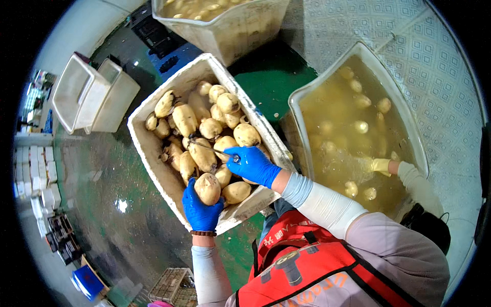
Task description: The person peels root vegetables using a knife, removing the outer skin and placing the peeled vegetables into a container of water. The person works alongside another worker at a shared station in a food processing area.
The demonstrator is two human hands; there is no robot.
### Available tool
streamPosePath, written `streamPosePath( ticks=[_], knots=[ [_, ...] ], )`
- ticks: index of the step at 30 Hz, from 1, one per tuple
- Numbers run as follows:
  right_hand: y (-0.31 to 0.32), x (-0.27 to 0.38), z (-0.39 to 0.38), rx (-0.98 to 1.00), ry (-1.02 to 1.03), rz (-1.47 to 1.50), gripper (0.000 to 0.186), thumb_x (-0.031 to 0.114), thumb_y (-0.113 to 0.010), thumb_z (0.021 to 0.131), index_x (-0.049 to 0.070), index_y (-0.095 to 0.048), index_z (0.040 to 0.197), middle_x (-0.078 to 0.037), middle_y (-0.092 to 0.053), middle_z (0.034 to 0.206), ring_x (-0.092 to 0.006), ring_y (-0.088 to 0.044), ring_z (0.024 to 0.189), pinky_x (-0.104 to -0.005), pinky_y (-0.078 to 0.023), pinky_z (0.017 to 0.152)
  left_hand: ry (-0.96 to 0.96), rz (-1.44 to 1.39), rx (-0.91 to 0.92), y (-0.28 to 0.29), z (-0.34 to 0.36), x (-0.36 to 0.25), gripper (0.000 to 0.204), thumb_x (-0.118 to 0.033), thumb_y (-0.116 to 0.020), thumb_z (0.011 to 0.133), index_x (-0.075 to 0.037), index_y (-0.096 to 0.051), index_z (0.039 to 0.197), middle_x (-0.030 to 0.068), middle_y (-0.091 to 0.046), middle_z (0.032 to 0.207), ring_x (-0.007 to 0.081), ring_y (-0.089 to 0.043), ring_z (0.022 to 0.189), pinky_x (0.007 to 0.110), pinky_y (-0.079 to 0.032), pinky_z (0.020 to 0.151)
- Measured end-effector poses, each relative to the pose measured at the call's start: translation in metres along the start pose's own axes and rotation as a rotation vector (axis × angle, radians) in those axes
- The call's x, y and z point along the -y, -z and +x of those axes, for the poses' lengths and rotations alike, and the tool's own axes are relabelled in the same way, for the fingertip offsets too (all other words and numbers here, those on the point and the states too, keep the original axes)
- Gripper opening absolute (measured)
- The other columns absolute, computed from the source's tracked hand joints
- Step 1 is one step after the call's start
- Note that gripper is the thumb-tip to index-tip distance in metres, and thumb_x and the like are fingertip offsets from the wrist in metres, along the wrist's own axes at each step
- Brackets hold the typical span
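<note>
Pale lotus roots [185,120], several of them with dark ends and muddy marks, fill a white foam box [144,148] in front of me. My left hand [201,211], in a blue glove, is closed round a lotus root [207,189] at the near left end of the box. Above the pile my right hand [254,165], also blue-gloved, grips a thin knife [208,148] by its handle. The blade points left over the roots. Its tip lies close to a dark root end; whether it touches cannot be seen.
To the right, a tub [332,87] of murky water holds floating lotus roots, and another person's yellow-gloved hand [381,166] is in it. A second water tub [230,36] stands beyond the box. White bins [84,97] are at far left, a crate [171,286] at lower left.
</note>
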State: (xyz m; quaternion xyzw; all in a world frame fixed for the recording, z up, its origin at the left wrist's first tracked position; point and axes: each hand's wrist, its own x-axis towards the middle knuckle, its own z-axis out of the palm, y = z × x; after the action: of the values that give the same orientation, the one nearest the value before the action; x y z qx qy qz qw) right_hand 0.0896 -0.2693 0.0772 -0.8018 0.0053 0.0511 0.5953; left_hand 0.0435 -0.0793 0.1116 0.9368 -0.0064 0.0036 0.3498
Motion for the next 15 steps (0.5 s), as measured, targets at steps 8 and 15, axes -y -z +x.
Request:
streamPosePath(
  ticks=[8, 15],
  knots=[
    [0.044, -0.034, -0.035, 0.177, -0.355, 0.633, 0.044, 0.033, -0.068, 0.077, 0.008, -0.058, 0.112, -0.002, -0.062, 0.086, -0.0077, -0.054, 0.073, -0.0226, -0.046, 0.061, -0.448, 0.415, 0.204, -0.038, 0.033, -0.091, 0.072, -0.026, -0.075, 0.055, -0.008, -0.049, 0.12, 0.0091, -0.056, 0.103, 0.0256, -0.053, 0.1, 0.041, -0.035, 0.091],
    [0.127, -0.034, -0.097, -0.263, -0.291, 0.973, 0.035, 0.03, -0.055, 0.084, 0.004, -0.057, 0.108, -0.004, -0.061, 0.09, -0.0133, -0.058, 0.074, -0.0274, -0.049, 0.066, -0.466, 0.074, 0.247, -0.06, 0.041, -0.115, 0.092, -0.034, -0.078, 0.057, -0.015, -0.033, 0.135, 0.013, -0.039, 0.132, 0.0329, -0.037, 0.122, 0.05, -0.021, 0.103]
  ],
)
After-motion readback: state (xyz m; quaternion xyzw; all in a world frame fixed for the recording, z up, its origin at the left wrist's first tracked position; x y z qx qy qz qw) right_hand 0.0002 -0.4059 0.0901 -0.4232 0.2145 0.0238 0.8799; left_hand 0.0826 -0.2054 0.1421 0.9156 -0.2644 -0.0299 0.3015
